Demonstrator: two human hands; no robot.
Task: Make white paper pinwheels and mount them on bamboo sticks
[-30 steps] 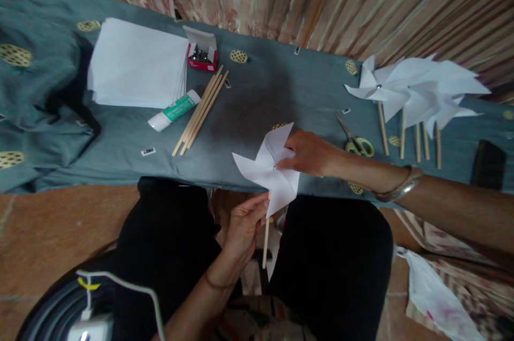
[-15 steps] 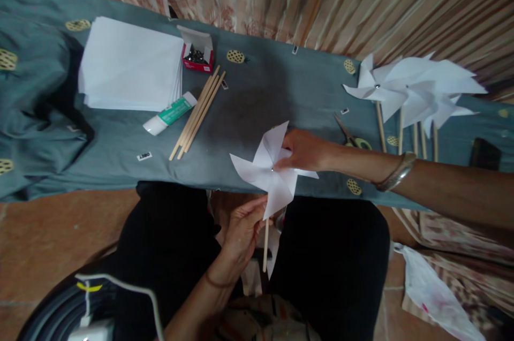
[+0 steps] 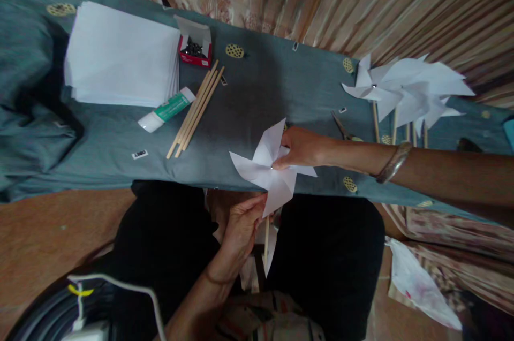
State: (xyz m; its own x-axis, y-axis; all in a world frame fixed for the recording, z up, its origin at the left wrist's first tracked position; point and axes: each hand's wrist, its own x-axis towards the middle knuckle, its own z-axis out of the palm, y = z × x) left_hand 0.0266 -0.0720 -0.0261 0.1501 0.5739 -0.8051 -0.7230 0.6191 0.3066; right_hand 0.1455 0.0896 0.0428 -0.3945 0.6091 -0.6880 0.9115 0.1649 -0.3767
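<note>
A white paper pinwheel (image 3: pixel 261 169) on a wooden stick (image 3: pixel 266 236) is between my hands at the table's front edge, a pin at its centre. My left hand (image 3: pixel 243 223) is closed under the lower blade, around the top of the stick; its fingertips are partly hidden behind the paper. From the right, my right hand (image 3: pixel 299 149) grips the pinwheel near its centre, the thumb by the pin and the other fingers behind the paper. Scissors (image 3: pixel 343 129) lie beyond my right forearm, which partly covers them.
A paper stack (image 3: pixel 124 54), an open red box of metal pins (image 3: pixel 195 52), a glue tube (image 3: pixel 166 110) and several wooden sticks (image 3: pixel 196 111) lie on the left. Several finished-looking pinwheels (image 3: pixel 405 89) lie at the right. A dark object (image 3: pixel 469 145) sits beyond my right arm.
The camera view has shifted slightly, so the tabletop items sit a little differently in the picture. Both hands keep the same hold on the pinwheel.
</note>
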